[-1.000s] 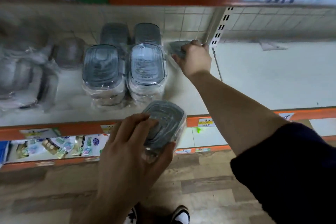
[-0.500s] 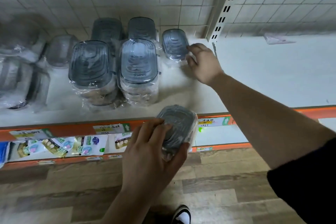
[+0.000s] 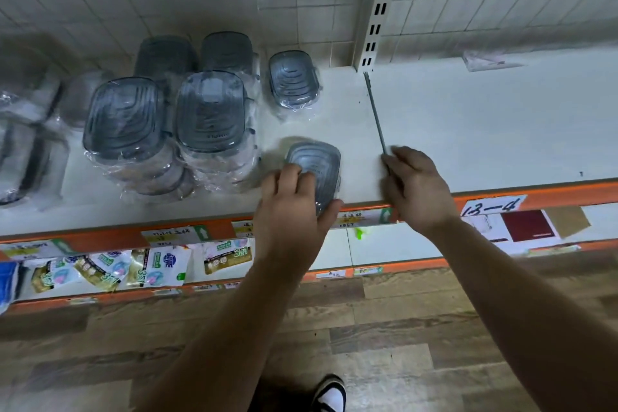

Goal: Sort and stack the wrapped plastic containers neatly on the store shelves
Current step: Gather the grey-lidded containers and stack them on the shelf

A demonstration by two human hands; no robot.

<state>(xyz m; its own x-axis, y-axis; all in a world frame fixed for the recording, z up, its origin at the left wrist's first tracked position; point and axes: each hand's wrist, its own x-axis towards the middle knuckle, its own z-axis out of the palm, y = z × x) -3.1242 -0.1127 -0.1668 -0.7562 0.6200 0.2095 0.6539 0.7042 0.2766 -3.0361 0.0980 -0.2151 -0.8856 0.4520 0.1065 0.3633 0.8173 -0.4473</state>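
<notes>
I am setting the wrapped container (image 3: 314, 167) at the shelf's (image 3: 468, 130) near edge, left hand (image 3: 289, 207) gripping it, right hand (image 3: 418, 189) resting loosely curled, empty, ideally squaring it with its far twin (image 3: 293, 82).

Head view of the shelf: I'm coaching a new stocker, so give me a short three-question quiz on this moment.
1. True or false: the left hand grips a small wrapped container at the front edge of the shelf.
2. The right hand holds: A) a container, B) a price tag, C) nothing.
3. Fill in: the other small container stands ____ the gripped one, nearer the tiled wall.

Key: 1 true; 2 C; 3 behind.
</notes>
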